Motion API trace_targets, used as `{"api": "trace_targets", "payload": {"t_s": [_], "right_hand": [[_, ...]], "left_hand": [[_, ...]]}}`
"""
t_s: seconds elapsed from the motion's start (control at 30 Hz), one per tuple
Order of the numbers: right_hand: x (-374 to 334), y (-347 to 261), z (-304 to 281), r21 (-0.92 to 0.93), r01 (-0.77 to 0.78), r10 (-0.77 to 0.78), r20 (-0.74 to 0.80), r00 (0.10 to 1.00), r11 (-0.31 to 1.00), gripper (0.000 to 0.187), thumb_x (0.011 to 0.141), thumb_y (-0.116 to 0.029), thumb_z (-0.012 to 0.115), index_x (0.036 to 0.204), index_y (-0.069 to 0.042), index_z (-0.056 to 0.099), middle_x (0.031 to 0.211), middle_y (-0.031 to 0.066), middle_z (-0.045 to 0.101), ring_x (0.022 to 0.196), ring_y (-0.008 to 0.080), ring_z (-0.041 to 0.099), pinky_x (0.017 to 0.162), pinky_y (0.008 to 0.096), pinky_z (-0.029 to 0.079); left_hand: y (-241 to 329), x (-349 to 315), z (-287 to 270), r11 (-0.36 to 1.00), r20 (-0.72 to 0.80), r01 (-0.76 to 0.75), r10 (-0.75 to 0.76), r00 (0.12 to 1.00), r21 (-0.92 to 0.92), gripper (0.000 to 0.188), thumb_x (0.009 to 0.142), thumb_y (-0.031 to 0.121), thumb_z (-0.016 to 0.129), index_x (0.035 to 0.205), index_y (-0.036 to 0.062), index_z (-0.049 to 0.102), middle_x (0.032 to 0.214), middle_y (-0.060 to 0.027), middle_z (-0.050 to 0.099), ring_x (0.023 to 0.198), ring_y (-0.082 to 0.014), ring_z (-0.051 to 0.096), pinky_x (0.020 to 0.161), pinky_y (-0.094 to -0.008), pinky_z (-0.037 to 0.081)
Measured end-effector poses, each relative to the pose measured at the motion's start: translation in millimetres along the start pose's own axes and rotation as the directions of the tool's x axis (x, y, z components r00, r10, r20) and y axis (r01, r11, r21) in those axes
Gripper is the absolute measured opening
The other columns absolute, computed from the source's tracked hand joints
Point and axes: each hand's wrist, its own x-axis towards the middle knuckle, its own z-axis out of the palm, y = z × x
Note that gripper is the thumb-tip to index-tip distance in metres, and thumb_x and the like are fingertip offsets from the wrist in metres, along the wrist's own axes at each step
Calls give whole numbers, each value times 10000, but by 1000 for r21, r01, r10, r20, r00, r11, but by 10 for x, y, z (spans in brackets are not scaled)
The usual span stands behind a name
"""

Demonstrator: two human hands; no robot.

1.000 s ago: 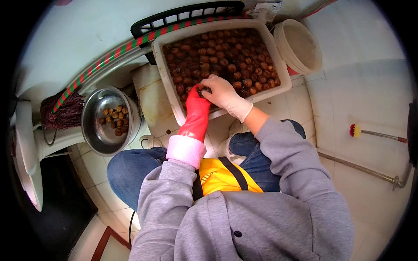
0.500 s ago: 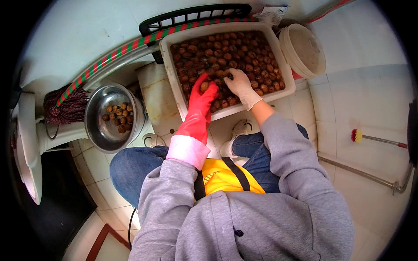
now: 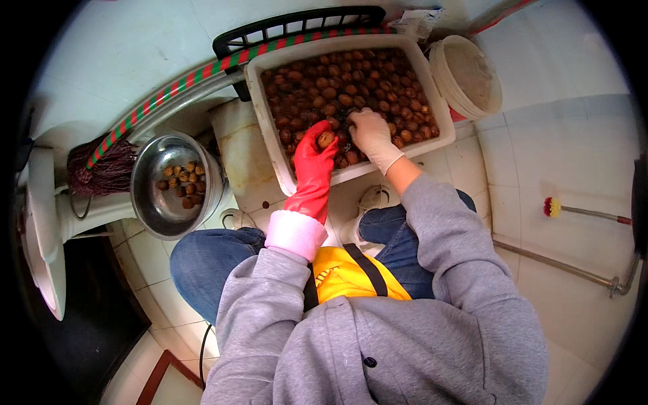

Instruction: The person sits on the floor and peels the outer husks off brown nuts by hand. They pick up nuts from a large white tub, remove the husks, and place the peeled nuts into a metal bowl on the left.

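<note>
A white plastic tub (image 3: 351, 173) full of brown walnuts (image 3: 368, 71) in dark water stands in front of me. My left hand (image 3: 312, 162), in a red rubber glove with a pink cuff, is closed around a walnut (image 3: 325, 140) over the tub's near left part. Just right of it, my right hand (image 3: 371, 135), in a thin whitish glove, reaches among the walnuts with bent fingers. Its fingertips are partly hidden, and I cannot make out what they hold. A steel bowl (image 3: 152, 189) with several lighter walnuts (image 3: 189, 179) sits to the left.
Right of the tub stands a whitish bucket (image 3: 467, 77). Behind it are a black plastic rack (image 3: 297, 27) and a red-and-green striped pole (image 3: 169, 94) leading to a dark red mop head (image 3: 101, 165). A metal rail (image 3: 553, 267) runs along the right wall.
My left hand has turned and lifted slightly with the walnut, which now shows more fully. My right hand has shifted slightly right and down, its fingers more curled.
</note>
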Motion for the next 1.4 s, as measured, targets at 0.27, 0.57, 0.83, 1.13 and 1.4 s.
{"api": "trace_targets", "payload": {"t_s": [0.27,0.57,0.83,1.13,1.4], "right_hand": [[35,-65,90,314,-119,114,35,993,942,339,816,-222,653,1122,-77,634,1067,167,609,1010,360,599,862,430,505],[34,-496,-162,221,59,-61,5,998,973,200,797,-181,658,974,-88,661,969,171,603,945,374,597,802,455,500],[44,84,109,22,-205,202,83,976,979,304,825,-205,653,1107,-91,633,1079,192,603,1019,369,582,867,444,494],[-110,-615,-278,340,302,-313,-22,949,891,174,797,-185,644,935,-79,659,949,164,611,944,345,599,825,442,493],[-158,-679,-249,331,265,-282,3,960,906,132,814,-161,608,887,-66,661,885,169,620,894,371,607,790,462,501]], "left_hand": [[-167,10,-100,975,-98,-61,84,992,214,401,808,2,719,1184,26,582,1127,-76,627,1056,-168,584,953,-288,458],[-102,-35,-55,995,-93,62,-55,994,84,433,797,-7,723,1209,16,590,1104,-72,645,1017,-182,603,928,-303,468],[-69,17,-50,999,-62,-30,29,998,-14,397,831,-8,716,1209,45,610,1130,-49,647,1043,-149,595,942,-275,461],[-350,55,-196,941,-13,168,-180,984,-293,511,803,-50,649,1300,0,544,1231,-115,621,1126,-192,573,978,-303,437],[-336,4,-240,995,-73,100,-98,992,23,523,772,-96,602,1286,-11,555,1228,-126,624,1128,-208,577,989,-313,432]]}}
